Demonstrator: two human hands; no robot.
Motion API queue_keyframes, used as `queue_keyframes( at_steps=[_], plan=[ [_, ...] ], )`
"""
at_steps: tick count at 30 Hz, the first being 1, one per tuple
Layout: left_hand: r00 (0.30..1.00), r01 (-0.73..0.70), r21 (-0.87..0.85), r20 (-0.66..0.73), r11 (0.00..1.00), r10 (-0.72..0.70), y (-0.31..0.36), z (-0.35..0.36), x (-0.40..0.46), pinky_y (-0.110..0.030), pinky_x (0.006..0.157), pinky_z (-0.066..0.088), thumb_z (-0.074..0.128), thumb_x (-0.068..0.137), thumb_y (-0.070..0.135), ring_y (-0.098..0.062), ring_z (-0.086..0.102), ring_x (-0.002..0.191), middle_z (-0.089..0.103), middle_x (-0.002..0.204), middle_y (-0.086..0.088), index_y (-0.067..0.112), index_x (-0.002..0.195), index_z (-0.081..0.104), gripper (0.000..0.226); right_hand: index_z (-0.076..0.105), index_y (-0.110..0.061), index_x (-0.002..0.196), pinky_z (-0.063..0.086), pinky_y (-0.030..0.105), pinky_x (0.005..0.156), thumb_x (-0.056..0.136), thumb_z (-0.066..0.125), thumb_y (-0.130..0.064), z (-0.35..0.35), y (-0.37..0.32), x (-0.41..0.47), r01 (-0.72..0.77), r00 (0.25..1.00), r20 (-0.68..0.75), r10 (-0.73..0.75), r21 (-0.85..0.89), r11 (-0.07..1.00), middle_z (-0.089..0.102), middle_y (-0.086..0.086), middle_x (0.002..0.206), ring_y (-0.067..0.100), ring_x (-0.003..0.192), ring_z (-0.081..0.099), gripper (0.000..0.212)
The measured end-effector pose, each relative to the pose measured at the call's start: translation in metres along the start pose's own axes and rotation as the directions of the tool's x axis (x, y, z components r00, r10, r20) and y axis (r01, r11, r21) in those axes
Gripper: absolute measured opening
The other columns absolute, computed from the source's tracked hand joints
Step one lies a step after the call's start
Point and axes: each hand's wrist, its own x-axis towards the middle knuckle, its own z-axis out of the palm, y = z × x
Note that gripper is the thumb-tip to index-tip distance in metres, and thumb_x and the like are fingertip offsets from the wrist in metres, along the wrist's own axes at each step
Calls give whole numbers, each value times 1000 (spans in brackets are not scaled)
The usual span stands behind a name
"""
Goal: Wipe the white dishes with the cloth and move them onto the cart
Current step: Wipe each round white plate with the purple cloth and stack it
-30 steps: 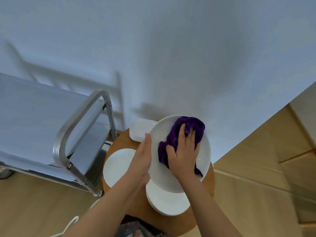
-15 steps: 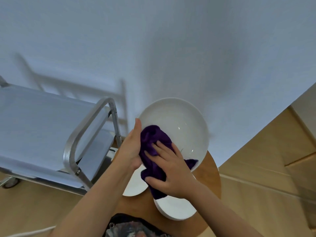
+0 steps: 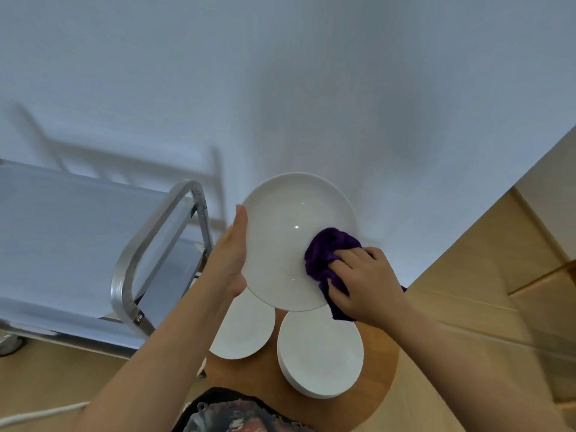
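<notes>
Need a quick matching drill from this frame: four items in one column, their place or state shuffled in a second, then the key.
Items
1. Large round white plate
2. Purple terry cloth
3. Stack of white plates
4. Metal cart with grey shelves

States
A. Lies on the round wooden table, untouched
B. Stands on the floor beside the table, to the person's left
C. Bunched in the right hand, pressed on a dish
D. Held up off the table, its edge against the left hand

Pairs: 1-D, 2-C, 3-A, 4-B
</notes>
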Motion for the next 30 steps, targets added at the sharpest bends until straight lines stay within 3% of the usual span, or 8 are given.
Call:
queue_keyframes(
  at_steps=[3, 5, 7, 10, 16, 19, 23, 30],
  plan=[
    [995, 77, -46, -54, 996, -79, 2, -2, 0, -31, 55, 54, 50, 76, 73, -22, 69, 83, 73, 91, -1, 27, 98, 60, 52, 72, -9, 89, 48, 37, 80, 82, 49, -30, -7, -18, 8, -91, 981, -161, 106, 100, 991, 71, 7, 94, 25, 84, 67, 32],
    [995, 99, -74, -17, 992, -100, 3, -1, -3, -32, 60, 55, 53, 73, 73, -22, 71, 84, 74, 97, -4, 23, 103, 64, 60, 68, -10, 109, 39, 41, 98, 86, 51, -36, -8, -31, 9, 77, 994, -93, -65, 124, 989, 66, 9, 117, 27, 112, 60, 39],
    [989, 144, -19, 38, 989, -143, 3, 1, -7, -37, 70, 56, 51, 70, 77, -25, 71, 88, 74, 98, -7, 18, 108, 67, 72, 43, -19, 141, 12, 47, 116, 93, 40, -50, -5, -42, 10, 227, 945, 197, -260, 176, 958, 35, 5, 151, 22, 144, 21, 57],
    [973, 215, 31, 75, 976, -217, -4, 4, -15, -38, 68, 56, 53, 71, 77, -25, 73, 81, 75, 92, -9, 15, 97, 73, 71, 5, -27, 152, -17, 40, 114, 95, 26, -58, 5, -44, 21, 232, 903, 319, -286, 197, 953, -8, -1, 157, 14, 142, -23, 68],
    [986, 139, -33, 99, 990, -135, -12, 8, -24, -37, 64, 59, 55, 77, 70, -22, 73, 80, 75, 91, -6, 24, 97, 72, 53, 32, -27, 146, 6, 51, 113, 85, 38, -59, 7, -31, 44, 296, 938, 179, -296, 32, 955, 29, 14, 153, 29, 144, 15, 70],
    [992, 56, -76, 121, 996, -47, -11, 9, -25, -31, 54, 57, 49, 83, 66, -17, 73, 77, 75, 92, -3, 27, 96, 71, 46, 37, -23, 144, 14, 53, 112, 82, 37, -61, 8, -23, 52, 155, 981, 115, -155, 9, 988, 35, 17, 150, 33, 141, 26, 73],
    [998, -59, -71, -36, 996, 56, -4, 6, -26, -20, 36, 47, 47, 82, 69, -12, 69, 58, 71, 65, 10, 32, 89, 58, 40, 33, -13, 146, 9, 47, 114, 84, 30, -61, 3, -2, 53, -144, 984, 109, 144, -15, 990, 29, 19, 152, 36, 143, 19, 79],
    [992, -40, -74, -121, 996, 31, -4, 5, -20, -25, 40, 50, 46, 76, 77, -19, 66, 74, 68, 81, 5, 35, 89, 57, 45, 10, -12, 152, -3, 40, 116, 87, 21, -59, 15, -39, 14, -401, 903, 185, 388, 33, 916, 10, 17, 158, 34, 146, 0, 81]
  ],
)
